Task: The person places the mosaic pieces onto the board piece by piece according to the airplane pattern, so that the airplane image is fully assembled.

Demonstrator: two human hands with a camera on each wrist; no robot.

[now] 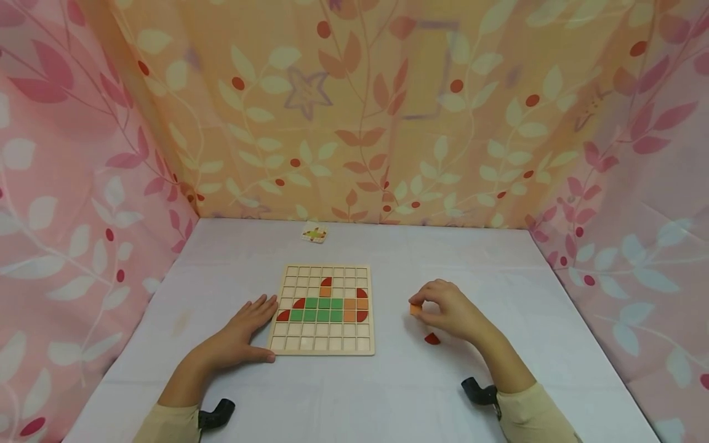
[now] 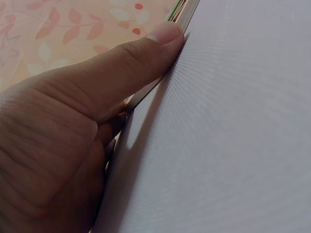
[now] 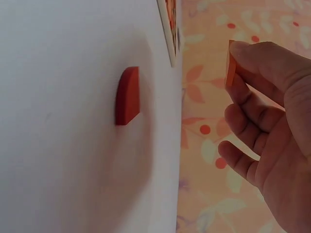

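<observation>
A wooden grid board lies on the table, with green, orange and red tiles set in some of its squares. My left hand rests at the board's left side, fingers spread; in the left wrist view its thumb lies along the board's edge. To the right of the board, my right hand pinches an orange square tile between thumb and finger, held above the table. Just below that hand lies a red quarter-circle tile, seen larger in the right wrist view as a red tile flat on the cloth.
A small patterned card or tile lies near the table's back edge, behind the board. White cloth covers the table. Floral curtains stand at the back and both sides. Black wrist mounts sit by both sleeves.
</observation>
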